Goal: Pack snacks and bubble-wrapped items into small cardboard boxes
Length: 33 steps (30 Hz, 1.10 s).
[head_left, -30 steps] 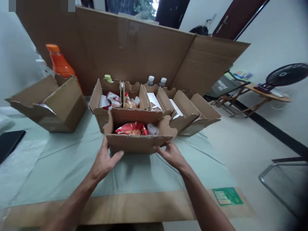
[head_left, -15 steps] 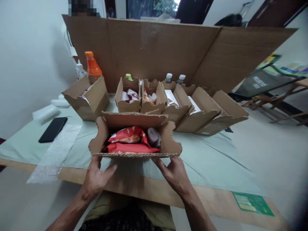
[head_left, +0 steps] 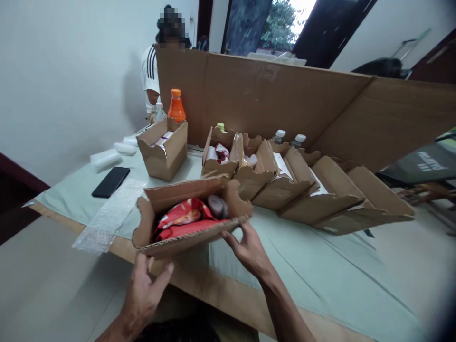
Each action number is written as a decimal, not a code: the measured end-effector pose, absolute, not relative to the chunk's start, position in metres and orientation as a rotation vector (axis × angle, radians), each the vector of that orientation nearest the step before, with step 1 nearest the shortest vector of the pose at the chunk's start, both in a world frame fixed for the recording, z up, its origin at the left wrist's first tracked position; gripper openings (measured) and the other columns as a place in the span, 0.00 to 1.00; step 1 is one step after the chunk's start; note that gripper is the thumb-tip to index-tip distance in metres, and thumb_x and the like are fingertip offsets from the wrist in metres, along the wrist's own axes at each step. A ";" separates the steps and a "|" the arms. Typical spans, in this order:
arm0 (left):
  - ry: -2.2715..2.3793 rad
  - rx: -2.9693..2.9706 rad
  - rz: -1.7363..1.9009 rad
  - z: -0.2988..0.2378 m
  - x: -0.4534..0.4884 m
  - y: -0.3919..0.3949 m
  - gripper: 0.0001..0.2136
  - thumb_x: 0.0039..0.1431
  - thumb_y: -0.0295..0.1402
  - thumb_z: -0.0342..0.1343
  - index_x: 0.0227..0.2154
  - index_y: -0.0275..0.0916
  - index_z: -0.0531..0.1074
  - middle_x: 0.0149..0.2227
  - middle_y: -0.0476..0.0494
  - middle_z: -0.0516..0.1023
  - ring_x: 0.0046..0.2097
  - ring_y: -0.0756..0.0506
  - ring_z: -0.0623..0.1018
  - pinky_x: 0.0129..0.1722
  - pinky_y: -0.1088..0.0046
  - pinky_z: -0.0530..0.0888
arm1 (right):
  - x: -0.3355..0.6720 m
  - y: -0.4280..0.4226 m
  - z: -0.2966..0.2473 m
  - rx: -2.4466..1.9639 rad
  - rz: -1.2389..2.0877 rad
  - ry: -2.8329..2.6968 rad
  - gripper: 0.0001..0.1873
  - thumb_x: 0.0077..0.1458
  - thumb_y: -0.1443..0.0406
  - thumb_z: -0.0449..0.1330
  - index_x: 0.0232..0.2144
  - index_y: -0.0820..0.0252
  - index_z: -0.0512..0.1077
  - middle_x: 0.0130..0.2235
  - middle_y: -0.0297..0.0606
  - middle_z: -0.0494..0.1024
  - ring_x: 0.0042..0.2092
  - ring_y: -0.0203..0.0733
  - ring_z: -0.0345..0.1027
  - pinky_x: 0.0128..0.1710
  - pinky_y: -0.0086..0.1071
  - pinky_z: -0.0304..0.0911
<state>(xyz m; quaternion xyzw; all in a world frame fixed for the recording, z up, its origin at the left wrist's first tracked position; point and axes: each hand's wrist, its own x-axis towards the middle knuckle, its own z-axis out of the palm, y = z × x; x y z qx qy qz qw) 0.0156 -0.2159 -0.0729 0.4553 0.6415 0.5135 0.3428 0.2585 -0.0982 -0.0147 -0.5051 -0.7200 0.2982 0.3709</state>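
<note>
An open-topped cardboard box (head_left: 188, 240) sits near the table's front edge, turned at an angle. Inside lie red food packets (head_left: 185, 213) and a greyish-purple rolled item (head_left: 217, 207). My left hand (head_left: 147, 285) grips the box at its near left corner, thumb spread away and fingertips partly hidden beneath. On the near right corner my right hand (head_left: 245, 247) holds it, the thumb against the front wall and the other fingers partly hidden round the side.
Several cardboard boxes (head_left: 254, 183) stand in a row behind, and another box (head_left: 166, 161) is at left. A phone (head_left: 111, 182), bubble wrap (head_left: 110, 216) and an orange bottle (head_left: 176, 107) are on the table. A tall cardboard panel (head_left: 242, 90) rises behind; a person (head_left: 151, 78) is beyond it.
The box has turned, its right end swinging away from me and its left end nearer. Both hands have moved with it. My view has shifted left.
</note>
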 end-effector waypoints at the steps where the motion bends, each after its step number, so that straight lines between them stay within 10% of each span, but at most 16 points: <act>1: 1.703 1.164 1.346 -0.072 0.012 -0.219 0.32 0.64 0.45 0.58 0.67 0.42 0.58 0.59 0.34 0.75 0.63 0.35 0.74 0.65 0.53 0.68 | 0.244 -0.081 -0.012 -1.224 0.812 -1.866 0.27 0.56 0.58 0.62 0.56 0.61 0.71 0.57 0.49 0.78 0.58 0.56 0.72 0.59 0.50 0.67; 11: 1.721 1.229 1.442 -0.084 0.023 -0.221 0.37 0.67 0.37 0.54 0.74 0.48 0.42 0.75 0.36 0.48 0.68 0.34 0.68 0.66 0.53 0.69 | 0.155 0.011 -0.034 -0.974 0.903 -1.673 0.36 0.60 0.65 0.53 0.69 0.66 0.54 0.69 0.52 0.62 0.69 0.46 0.60 0.69 0.43 0.57; 23: 1.725 1.542 1.573 -0.098 0.003 -0.187 0.34 0.66 0.28 0.56 0.71 0.55 0.54 0.73 0.41 0.55 0.69 0.32 0.66 0.58 0.56 0.79 | 0.136 0.015 -0.074 -0.952 0.593 -1.574 0.25 0.69 0.58 0.49 0.64 0.56 0.67 0.66 0.44 0.69 0.68 0.44 0.61 0.70 0.46 0.54; 33: 1.665 1.572 1.514 -0.101 0.018 -0.170 0.38 0.65 0.28 0.56 0.73 0.55 0.46 0.76 0.41 0.44 0.71 0.30 0.63 0.58 0.52 0.79 | 0.155 0.020 -0.125 -1.041 0.631 -1.744 0.33 0.58 0.67 0.55 0.66 0.59 0.64 0.66 0.48 0.69 0.67 0.48 0.62 0.67 0.47 0.60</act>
